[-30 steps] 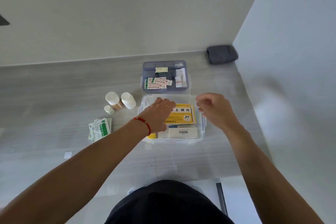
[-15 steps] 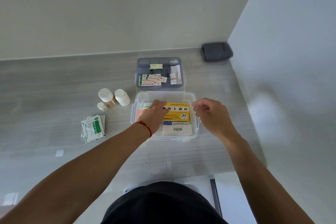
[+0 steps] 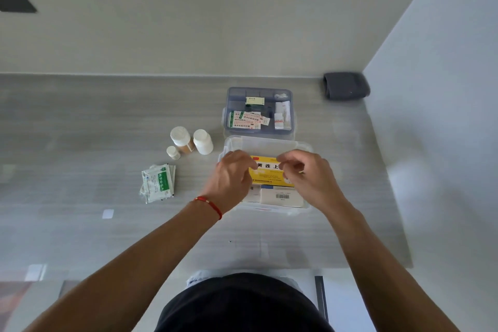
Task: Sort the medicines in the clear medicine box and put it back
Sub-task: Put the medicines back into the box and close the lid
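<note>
Both of my hands sit over the clear plastic medicine box [image 3: 265, 144] on the grey wood-grain tabletop [image 3: 80, 143]. My left hand [image 3: 231, 179], with a red string bracelet [image 3: 211, 205] at the wrist, has its fingers curled down onto the left part of the yellow cardboard medicine carton [image 3: 268, 172] lying flat inside the box. My right hand [image 3: 310, 178] hovers over the carton's right part with thumb and forefinger drawn narrow together; I cannot tell from this angle whether either grip actually has hold of the carton. Nearer to me in the same box lies a white carton with a barcode [image 3: 281, 197], touching the yellow one's near edge.

Just beyond the box stands a blue-tinted clear tray [image 3: 234, 94] carrying sachets with green and red print and a few small white packs. To the left of the box three white-capped pill bottles [image 3: 203, 141] stand upright, close together. Nearer me and further left lies a stack of green-and-white sachets [image 3: 157, 183]. A dark grey folded cloth [image 3: 346, 86] rests in the far right corner against the wall.
</note>
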Tool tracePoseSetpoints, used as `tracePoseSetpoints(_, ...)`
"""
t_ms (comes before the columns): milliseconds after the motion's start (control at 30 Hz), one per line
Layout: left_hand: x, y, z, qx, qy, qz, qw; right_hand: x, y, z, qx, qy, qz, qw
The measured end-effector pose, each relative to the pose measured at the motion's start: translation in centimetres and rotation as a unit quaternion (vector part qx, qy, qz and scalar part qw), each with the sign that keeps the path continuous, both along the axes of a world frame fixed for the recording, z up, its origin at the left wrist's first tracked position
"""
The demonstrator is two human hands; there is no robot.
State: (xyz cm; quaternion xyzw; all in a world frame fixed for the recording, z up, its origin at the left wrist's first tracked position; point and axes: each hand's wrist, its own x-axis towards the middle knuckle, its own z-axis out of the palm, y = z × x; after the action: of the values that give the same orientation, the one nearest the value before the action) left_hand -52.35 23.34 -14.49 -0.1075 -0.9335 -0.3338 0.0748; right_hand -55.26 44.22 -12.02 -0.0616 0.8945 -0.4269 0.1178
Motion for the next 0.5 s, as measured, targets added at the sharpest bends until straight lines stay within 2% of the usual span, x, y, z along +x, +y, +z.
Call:
tracePoseSetpoints(100,1.7,-4.1,1.3,0.021,0.032,0.076,0.996,0.0,-1.7,-0.1,-0.001,0.003,0.007,1.0)
tracePoseSetpoints(167,2.8,-6.9,1.1,0.027,0.024,0.152,0.988,0.1,-2.9,0.0,-0.003,0.008,0.017,1.0)
tracePoseSetpoints(333,3.7,-12.1,-0.7,0.026,-0.061,0.268,0.961,-0.5,-6.5,0.4,-0.017,0.015,0.037,0.999)
tracePoseSetpoints(500,1.2,-15.0,-2.7,0.005,-0.137,0.305,0.942,-1.2,-10.3,0.5,-0.017,0.015,0.054,0.998)
